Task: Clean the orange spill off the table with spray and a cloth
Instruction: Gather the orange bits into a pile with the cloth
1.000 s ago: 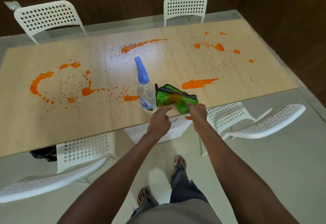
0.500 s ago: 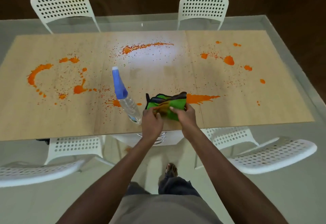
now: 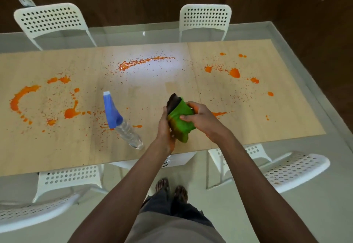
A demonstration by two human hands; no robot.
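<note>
I grip the crumpled green cloth with its dark, orange-stained end (image 3: 180, 117) in both hands above the near edge of the pale wooden table (image 3: 57, 147), left hand (image 3: 165, 126) curled around one side, right hand (image 3: 200, 117) pinching the other. Just left stands the clear plastic spray bottle with a blue nozzle (image 3: 122, 122), untouched. Beyond, orange spill splashes (image 3: 234, 73) cover the top; nothing looks wiped yet, so next I likely bunch the cloth and reach for the bottle.

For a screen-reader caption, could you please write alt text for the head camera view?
Both hands, the left hand and right hand, hold a bunched green cloth above a wooden table covered in orange spill splatters. A spray bottle with a blue head stands untouched left of the hands; white chairs surround the table.
</note>
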